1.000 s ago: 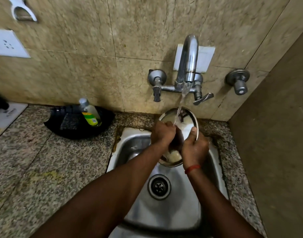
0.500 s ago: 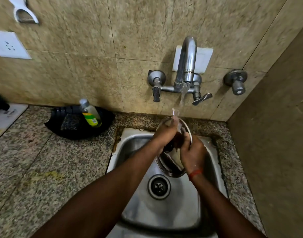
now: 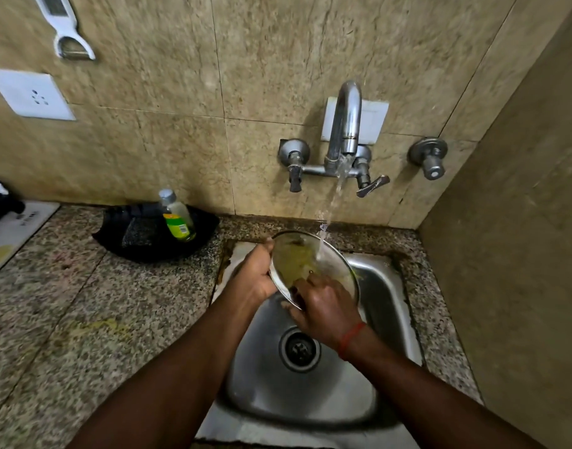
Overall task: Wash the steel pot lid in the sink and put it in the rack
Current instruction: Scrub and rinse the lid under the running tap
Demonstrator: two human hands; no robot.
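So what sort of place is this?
Most likely a home kitchen: a steel sink set in a speckled stone counter, a wall tap running, and a green-labelled bottle, probably dish soap.

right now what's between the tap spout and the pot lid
Only a stream of water, falling from the tap spout onto the pot lid; the head view shows it.

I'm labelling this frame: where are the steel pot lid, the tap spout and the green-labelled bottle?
steel pot lid (image 3: 294,260), head view, its soiled face.
tap spout (image 3: 347,112), head view, the curved pipe.
green-labelled bottle (image 3: 178,226), head view, its label.
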